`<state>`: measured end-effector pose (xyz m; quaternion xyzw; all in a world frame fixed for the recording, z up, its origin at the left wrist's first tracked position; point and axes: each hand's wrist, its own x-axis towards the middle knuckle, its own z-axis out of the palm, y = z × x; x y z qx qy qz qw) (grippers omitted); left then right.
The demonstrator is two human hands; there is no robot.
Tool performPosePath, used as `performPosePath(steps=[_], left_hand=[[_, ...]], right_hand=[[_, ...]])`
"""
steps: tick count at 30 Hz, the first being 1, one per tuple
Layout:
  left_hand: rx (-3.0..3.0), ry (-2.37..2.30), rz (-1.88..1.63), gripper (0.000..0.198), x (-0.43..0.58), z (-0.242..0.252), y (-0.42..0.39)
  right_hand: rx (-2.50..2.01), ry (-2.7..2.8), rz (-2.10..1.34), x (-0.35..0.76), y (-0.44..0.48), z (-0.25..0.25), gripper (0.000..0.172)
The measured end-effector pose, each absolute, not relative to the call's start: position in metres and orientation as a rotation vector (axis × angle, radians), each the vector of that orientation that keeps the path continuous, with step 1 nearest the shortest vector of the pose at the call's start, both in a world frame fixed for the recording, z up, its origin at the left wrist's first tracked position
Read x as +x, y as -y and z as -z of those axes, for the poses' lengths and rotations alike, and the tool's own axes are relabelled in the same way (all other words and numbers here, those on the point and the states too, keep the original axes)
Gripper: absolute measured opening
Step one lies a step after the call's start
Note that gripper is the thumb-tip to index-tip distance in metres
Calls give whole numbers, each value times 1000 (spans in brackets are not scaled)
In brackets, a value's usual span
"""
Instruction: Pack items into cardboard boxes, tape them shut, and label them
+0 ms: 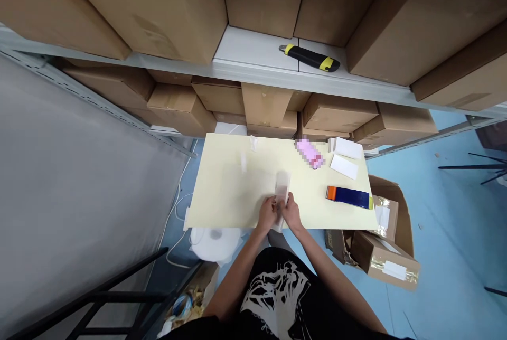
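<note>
At the front edge of the pale yellow table (225, 197), a long, narrow, whitish packet (282, 184) points away from me, blurred by motion. My left hand (267, 214) is closed at its left side, fingers curled in against it. From the right, my right hand (292, 213) grips the same packet, with the thumb lying over it. What the packet contains cannot be made out. Left of it on the tabletop lie a small clear-white strip (243, 162) and a crumpled white scrap (254, 142).
A blue and orange tape dispenser-like item (350, 196), white boxes or cards (344, 166) and a pixelated pink item (309, 153) lie on the right. A box cutter (311, 58) rests on the carton-filled shelf (253, 47). An open carton (398, 197) holding parcels stands at the right.
</note>
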<state>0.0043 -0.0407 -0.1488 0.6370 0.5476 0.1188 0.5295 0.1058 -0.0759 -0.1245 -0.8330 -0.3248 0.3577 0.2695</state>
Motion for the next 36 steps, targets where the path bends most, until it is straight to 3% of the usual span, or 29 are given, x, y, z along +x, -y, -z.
performPosePath(steps=[5, 10, 15, 19, 26, 36], left_hand=[[1296, -1335, -233, 45, -36, 158, 22], [1357, -1453, -156, 25, -62, 165, 7], [1465, -1578, -166, 7, -57, 162, 6], [1526, -1646, -219, 23, -49, 158, 10], [1608, -1644, -260, 32, -48, 157, 12], [1717, -1522, -306, 34, -49, 126, 32]], right_hand=[[-2080, 865, -1215, 64, 51, 133, 49], [-2021, 884, -1287, 42, 46, 146, 46], [-2197, 888, -969, 65, 64, 152, 46], [-2286, 845, -907, 79, 74, 161, 45], [-2229, 742, -1017, 82, 67, 168, 27], [-1996, 657, -1299, 82, 66, 145, 30]])
